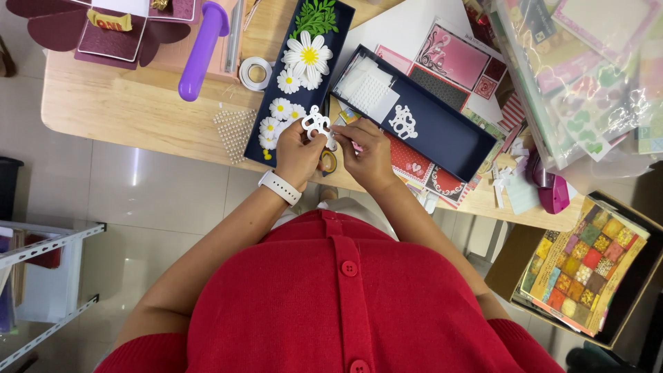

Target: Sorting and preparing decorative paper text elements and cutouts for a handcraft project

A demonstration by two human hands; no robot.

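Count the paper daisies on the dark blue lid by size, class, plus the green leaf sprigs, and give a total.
Large white daisy: 1
Small white daisies: about 5, the lowest partly hidden by the left hand
Green leaf sprig: 1
Total: about 7 pieces on the dark blue lid

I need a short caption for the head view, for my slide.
Both hands hold a white paper cutout over a table of craft supplies.

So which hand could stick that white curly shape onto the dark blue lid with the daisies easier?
Probably the left hand: it pinches the white cutout and is right beside the daisy lid.
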